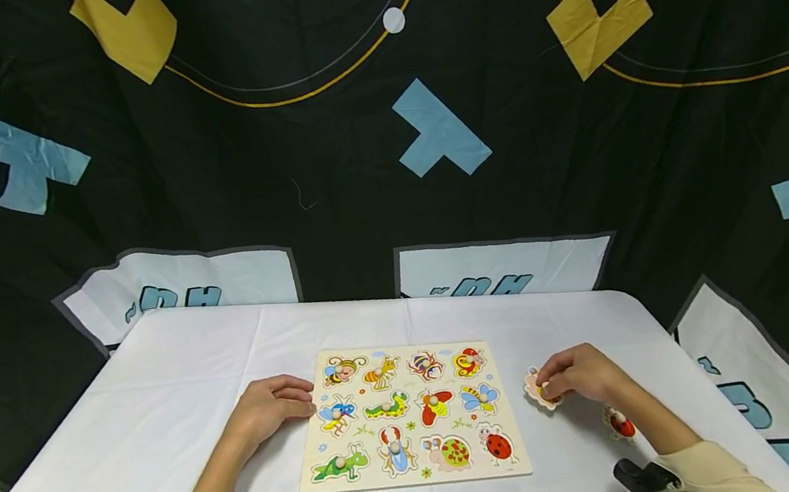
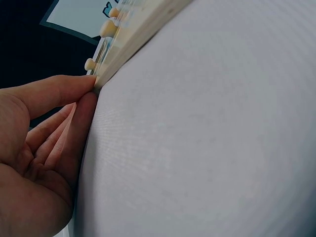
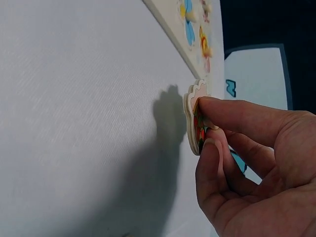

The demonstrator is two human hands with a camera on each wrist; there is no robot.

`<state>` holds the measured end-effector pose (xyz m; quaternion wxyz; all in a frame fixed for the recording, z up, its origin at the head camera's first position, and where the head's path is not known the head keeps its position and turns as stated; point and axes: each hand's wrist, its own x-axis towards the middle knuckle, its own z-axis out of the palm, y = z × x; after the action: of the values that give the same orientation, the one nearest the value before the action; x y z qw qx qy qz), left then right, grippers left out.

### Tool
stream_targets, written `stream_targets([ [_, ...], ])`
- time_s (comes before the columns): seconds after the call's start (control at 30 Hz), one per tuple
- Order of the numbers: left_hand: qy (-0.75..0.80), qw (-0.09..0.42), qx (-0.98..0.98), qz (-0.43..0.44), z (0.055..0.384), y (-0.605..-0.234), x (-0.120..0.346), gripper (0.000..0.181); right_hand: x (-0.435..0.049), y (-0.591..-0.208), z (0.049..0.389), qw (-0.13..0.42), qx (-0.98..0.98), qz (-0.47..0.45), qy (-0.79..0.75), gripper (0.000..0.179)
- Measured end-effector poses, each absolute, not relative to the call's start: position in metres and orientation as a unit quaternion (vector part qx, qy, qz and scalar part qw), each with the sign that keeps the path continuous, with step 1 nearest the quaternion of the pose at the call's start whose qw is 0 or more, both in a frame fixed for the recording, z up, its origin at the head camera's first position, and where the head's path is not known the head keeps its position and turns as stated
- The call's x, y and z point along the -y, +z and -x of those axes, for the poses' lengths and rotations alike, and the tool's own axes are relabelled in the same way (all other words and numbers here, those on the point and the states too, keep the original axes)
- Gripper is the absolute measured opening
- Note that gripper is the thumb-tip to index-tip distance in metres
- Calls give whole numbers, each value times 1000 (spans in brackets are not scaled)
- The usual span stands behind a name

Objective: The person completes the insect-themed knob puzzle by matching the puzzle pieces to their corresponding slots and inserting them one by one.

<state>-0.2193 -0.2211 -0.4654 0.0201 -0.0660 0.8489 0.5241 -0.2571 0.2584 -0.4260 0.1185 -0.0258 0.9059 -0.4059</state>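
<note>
A wooden peg puzzle board (image 1: 420,425) with colourful insect pictures lies flat on the table. At its left edge, my left hand (image 1: 274,410) holds the rim between fingertips; the left wrist view shows them right at the board's corner edge, with round knobs beyond. Right of the board, my right hand (image 1: 582,372) pinches a scalloped puzzle piece (image 3: 190,118), pinkish with red and green on its face, tilted up on edge. Its shadow falls on the cloth. A ladybug piece (image 1: 620,423) lies near my right forearm, partly hidden by it.
A white cloth (image 1: 181,394) covers the table. Behind it hangs a black backdrop (image 1: 322,164) with blue and yellow shapes. The snail (image 1: 448,452) and ladybug (image 1: 496,443) pictures at the board's lower right show no knobs.
</note>
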Motion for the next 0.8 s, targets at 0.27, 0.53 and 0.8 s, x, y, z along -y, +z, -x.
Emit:
stream_targets([
  [0.27, 525, 19, -848, 64, 220, -467, 222, 40, -246, -420, 259, 137, -899, 47, -413, 17],
  [0.53, 525, 18, -848, 64, 219, -466, 221, 40, -231, -418, 255, 137, -892, 68, -425, 17],
  [0.8, 528, 17, -846, 67, 219, -467, 221, 39, -216, -421, 255, 145, -893, 82, -418, 16],
])
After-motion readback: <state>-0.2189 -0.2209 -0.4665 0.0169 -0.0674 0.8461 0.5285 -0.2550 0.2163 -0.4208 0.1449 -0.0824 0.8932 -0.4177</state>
